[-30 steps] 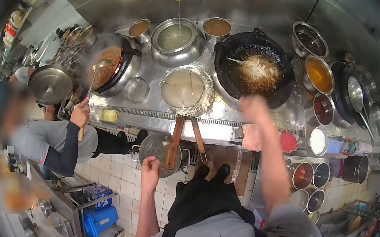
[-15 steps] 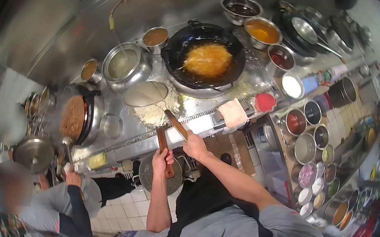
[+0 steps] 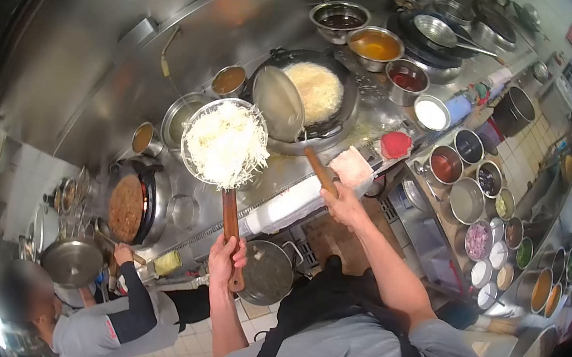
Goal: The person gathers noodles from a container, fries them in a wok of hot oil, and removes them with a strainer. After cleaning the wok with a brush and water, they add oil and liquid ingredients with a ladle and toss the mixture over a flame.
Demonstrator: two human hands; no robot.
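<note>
My left hand (image 3: 223,260) is wrapped round the wooden handle of a round strainer (image 3: 189,143) heaped with pale shreds (image 3: 227,143), some hanging over its rim. In my right hand (image 3: 344,206) is the wooden handle of a wide, shallow mesh skimmer (image 3: 277,105). The skimmer's bowl is tilted and overlaps the near left side of a black wok (image 3: 350,86). Pale, foaming food (image 3: 314,90) covers much of the oil in the wok.
Metal bowls of sauce (image 3: 377,45) stand behind and right of the wok. A folded pink cloth (image 3: 351,165) lies on the counter edge. At left, a co-worker's hand (image 3: 124,254) is near a pan of brown food (image 3: 127,208). Several ingredient pots (image 3: 467,201) stand at right.
The skimmer has swung from over the shreds to the wok's near left side. The strainer of shreds now appears higher and tilted toward view. The wok's contents turned from orange-brown to pale foam.
</note>
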